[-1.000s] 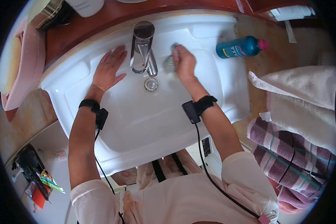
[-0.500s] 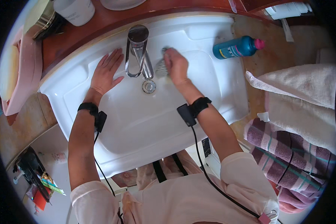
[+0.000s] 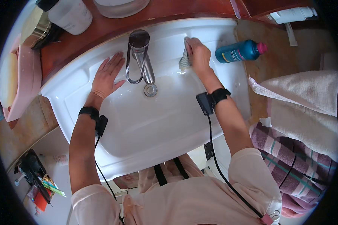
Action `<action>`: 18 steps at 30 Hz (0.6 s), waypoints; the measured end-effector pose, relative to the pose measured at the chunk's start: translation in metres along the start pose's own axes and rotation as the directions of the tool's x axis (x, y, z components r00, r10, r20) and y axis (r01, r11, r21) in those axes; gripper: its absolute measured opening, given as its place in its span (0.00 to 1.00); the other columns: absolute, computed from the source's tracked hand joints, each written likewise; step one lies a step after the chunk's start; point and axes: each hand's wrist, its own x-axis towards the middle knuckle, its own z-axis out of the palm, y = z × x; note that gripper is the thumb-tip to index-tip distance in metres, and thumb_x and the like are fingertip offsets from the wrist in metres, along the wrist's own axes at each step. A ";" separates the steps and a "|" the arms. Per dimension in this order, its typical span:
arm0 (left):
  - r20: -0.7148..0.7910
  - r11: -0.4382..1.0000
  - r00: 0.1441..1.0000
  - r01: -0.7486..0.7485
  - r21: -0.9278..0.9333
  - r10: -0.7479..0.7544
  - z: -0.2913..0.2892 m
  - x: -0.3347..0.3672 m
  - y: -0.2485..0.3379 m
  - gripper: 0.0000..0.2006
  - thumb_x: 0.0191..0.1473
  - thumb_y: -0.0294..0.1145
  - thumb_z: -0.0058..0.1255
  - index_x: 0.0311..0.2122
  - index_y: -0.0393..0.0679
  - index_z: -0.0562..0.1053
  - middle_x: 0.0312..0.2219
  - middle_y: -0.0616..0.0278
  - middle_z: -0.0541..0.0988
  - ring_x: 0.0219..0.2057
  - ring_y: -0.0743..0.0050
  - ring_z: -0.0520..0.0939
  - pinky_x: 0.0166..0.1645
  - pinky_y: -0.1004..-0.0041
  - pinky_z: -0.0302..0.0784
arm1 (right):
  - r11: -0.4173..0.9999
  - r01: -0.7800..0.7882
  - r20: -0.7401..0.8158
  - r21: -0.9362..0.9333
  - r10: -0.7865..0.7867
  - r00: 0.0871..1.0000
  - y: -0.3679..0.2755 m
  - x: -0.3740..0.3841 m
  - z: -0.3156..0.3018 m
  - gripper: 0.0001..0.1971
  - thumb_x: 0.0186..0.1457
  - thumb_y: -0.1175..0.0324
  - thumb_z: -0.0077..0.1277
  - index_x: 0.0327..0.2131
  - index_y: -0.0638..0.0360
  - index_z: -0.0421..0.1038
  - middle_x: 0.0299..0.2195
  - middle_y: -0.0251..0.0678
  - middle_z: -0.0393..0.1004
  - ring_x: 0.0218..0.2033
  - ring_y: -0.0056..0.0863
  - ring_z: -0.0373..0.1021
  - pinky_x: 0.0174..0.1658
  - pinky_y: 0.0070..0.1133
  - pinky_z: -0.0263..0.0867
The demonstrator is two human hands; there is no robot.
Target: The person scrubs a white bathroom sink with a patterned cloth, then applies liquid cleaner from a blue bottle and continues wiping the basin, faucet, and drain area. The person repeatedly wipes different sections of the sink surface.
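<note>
My left hand [image 3: 107, 77] lies flat on the back left of the white sink [image 3: 146, 127], fingers stretched out and thumb toward the faucet. Closed around a grey-and-white patterned cloth [image 3: 184, 62], my right hand [image 3: 199, 55] presses at the sink's back, right of the faucet. Part of the cloth is hidden under my fingers. Between the two hands stands the chrome faucet [image 3: 142, 60], its spout above the round drain [image 3: 150, 90]. A teal bottle with a pink cap [image 3: 236, 51] lies on its side on the sink's right ledge, near my right hand.
A pink soap dish [image 3: 30, 75] with a pale bar sits at the left. Jars, including a white one [image 3: 71, 17], line the red-brown shelf [image 3: 169, 9] behind. At right hang a white towel [image 3: 300, 93] and a purple checked towel [image 3: 289, 150]. Cables run from both wrist straps.
My right hand has slid the cloth to the right along the sink's back, away from the faucet. My left hand stays in nearly the same place. The view has shifted slightly.
</note>
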 end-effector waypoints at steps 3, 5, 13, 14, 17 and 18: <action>0.005 1.000 1.000 0.006 0.003 -0.006 0.001 -0.001 -0.001 0.41 0.42 0.39 0.64 0.63 0.44 0.61 0.65 0.58 0.60 0.66 0.65 0.59 0.69 0.62 0.52 | 1.000 -0.008 -0.037 0.002 0.008 0.999 -0.007 -0.004 0.004 0.09 0.56 0.70 0.53 0.40 0.56 0.76 0.38 0.41 0.77 0.35 0.44 0.74 0.36 0.32 0.71; -0.004 1.000 1.000 -0.006 0.012 0.006 0.001 -0.001 -0.002 0.41 0.42 0.39 0.64 0.63 0.44 0.61 0.65 0.58 0.60 0.66 0.65 0.59 0.69 0.62 0.52 | 0.997 -0.076 -0.002 -0.008 0.076 0.997 -0.010 0.001 0.007 0.08 0.57 0.70 0.52 0.39 0.56 0.76 0.37 0.41 0.77 0.35 0.45 0.74 0.36 0.32 0.71; 0.011 1.000 1.000 0.011 0.001 -0.011 -0.001 0.001 0.000 0.41 0.42 0.39 0.64 0.62 0.44 0.61 0.65 0.58 0.60 0.66 0.64 0.60 0.69 0.63 0.53 | 0.995 -0.079 0.129 -0.055 0.085 0.988 -0.009 0.013 0.008 0.09 0.54 0.74 0.52 0.39 0.54 0.77 0.36 0.41 0.77 0.36 0.47 0.73 0.38 0.32 0.70; 0.023 1.000 1.000 0.008 0.009 -0.009 -0.001 0.001 0.001 0.41 0.42 0.39 0.64 0.62 0.44 0.61 0.65 0.58 0.60 0.66 0.64 0.59 0.69 0.63 0.53 | 0.990 -0.142 0.116 0.011 0.140 0.983 -0.006 0.010 0.008 0.09 0.54 0.73 0.53 0.39 0.54 0.77 0.37 0.41 0.77 0.35 0.46 0.74 0.37 0.32 0.71; 0.003 1.000 1.000 -0.015 0.021 0.015 -0.002 0.000 0.000 0.41 0.42 0.39 0.64 0.62 0.44 0.61 0.65 0.58 0.60 0.66 0.64 0.60 0.69 0.63 0.53 | 0.995 -0.082 -0.025 0.053 0.083 0.996 -0.001 0.007 0.010 0.09 0.54 0.73 0.52 0.39 0.55 0.76 0.36 0.42 0.77 0.33 0.47 0.74 0.35 0.34 0.71; -0.019 0.999 0.999 -0.030 0.020 0.030 -0.002 0.000 0.000 0.41 0.42 0.39 0.64 0.62 0.44 0.61 0.65 0.58 0.60 0.66 0.64 0.60 0.69 0.63 0.53 | 0.999 -0.018 -0.080 0.049 0.022 0.997 0.000 0.007 0.012 0.08 0.55 0.73 0.52 0.39 0.55 0.76 0.36 0.42 0.77 0.33 0.47 0.74 0.35 0.34 0.70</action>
